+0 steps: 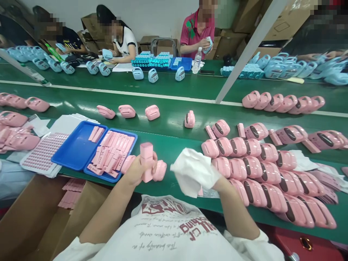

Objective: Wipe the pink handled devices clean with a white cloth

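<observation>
My left hand (140,170) is closed round a pink rectangular block (146,151), held upright above the green bench. Behind and beside that hand lie pink rounded housings (160,170), partly covered by it. In my right hand (219,183) is a crumpled white cloth (191,170), which hangs over the bench edge side and hides most of the fingers. A blue tray (136,139) of pink strip-like parts (114,150) stands left of my left hand. Rows of pink housings with dark windows (252,166) sit right of the cloth.
A second blue tray (73,145) holds a few pink strips. Left of it lies a white sheet of small pink pieces (46,152). Single pink housings (152,112) rest on the green belt (168,125). An open cardboard box (89,203) stands below. Several co-workers sit opposite among light-blue housings (153,75).
</observation>
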A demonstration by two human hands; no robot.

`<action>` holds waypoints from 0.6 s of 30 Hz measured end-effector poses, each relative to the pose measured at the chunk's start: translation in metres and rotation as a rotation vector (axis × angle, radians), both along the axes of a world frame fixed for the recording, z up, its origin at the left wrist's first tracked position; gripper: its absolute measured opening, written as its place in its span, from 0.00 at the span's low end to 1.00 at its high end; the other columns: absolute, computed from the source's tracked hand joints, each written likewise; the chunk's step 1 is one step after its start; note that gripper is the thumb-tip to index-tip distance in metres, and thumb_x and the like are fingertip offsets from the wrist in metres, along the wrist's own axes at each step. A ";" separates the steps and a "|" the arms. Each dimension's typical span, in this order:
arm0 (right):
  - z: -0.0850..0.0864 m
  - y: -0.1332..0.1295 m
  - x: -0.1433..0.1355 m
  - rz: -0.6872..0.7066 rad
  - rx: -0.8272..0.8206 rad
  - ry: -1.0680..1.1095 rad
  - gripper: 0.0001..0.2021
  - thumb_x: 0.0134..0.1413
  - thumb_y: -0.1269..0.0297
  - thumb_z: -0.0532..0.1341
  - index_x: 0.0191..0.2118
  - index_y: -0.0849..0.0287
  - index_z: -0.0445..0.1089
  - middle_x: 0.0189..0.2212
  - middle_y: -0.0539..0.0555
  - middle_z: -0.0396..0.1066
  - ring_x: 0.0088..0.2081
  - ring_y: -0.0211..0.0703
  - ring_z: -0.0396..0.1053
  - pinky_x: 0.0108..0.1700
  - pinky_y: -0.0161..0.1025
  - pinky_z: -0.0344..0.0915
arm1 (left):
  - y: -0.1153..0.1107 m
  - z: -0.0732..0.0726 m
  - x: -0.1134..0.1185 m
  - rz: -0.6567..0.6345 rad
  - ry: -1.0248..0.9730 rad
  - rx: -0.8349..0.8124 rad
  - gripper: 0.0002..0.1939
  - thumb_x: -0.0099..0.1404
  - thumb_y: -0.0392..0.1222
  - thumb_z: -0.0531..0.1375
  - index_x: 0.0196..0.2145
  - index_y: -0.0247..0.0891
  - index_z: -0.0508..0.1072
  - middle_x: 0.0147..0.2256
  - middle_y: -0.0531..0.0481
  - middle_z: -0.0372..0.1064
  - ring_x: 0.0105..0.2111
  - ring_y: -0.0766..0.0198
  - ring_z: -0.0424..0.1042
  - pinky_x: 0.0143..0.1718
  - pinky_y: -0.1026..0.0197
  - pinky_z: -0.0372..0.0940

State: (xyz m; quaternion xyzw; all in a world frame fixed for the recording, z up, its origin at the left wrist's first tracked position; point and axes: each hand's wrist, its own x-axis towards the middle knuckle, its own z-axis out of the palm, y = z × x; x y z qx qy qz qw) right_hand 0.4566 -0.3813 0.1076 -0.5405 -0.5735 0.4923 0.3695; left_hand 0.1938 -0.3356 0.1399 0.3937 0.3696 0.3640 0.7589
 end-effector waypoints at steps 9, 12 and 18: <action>0.036 0.027 -0.031 0.086 0.222 -1.023 0.28 0.57 0.43 0.49 0.32 0.64 0.74 0.31 0.62 0.71 0.32 0.45 0.69 0.32 0.36 0.60 | 0.033 -0.008 -0.015 -0.054 -0.236 -0.248 0.25 0.58 0.55 0.61 0.46 0.33 0.68 0.30 0.49 0.68 0.22 0.66 0.67 0.23 0.63 0.61; 0.042 0.030 -0.041 0.146 0.045 -1.184 0.24 0.55 0.46 0.56 0.44 0.62 0.74 0.40 0.61 0.72 0.31 0.45 0.70 0.27 0.34 0.57 | 0.039 -0.010 -0.023 -0.077 -0.261 -0.175 0.27 0.55 0.57 0.64 0.45 0.34 0.68 0.28 0.50 0.68 0.21 0.67 0.66 0.21 0.65 0.60; 0.059 0.031 -0.056 -0.191 0.341 -0.806 0.21 0.59 0.55 0.54 0.55 0.56 0.68 0.42 0.55 0.73 0.35 0.39 0.72 0.34 0.32 0.66 | 0.046 -0.007 -0.025 -0.073 -0.257 -0.337 0.18 0.56 0.52 0.64 0.33 0.32 0.68 0.27 0.49 0.67 0.23 0.68 0.67 0.25 0.65 0.64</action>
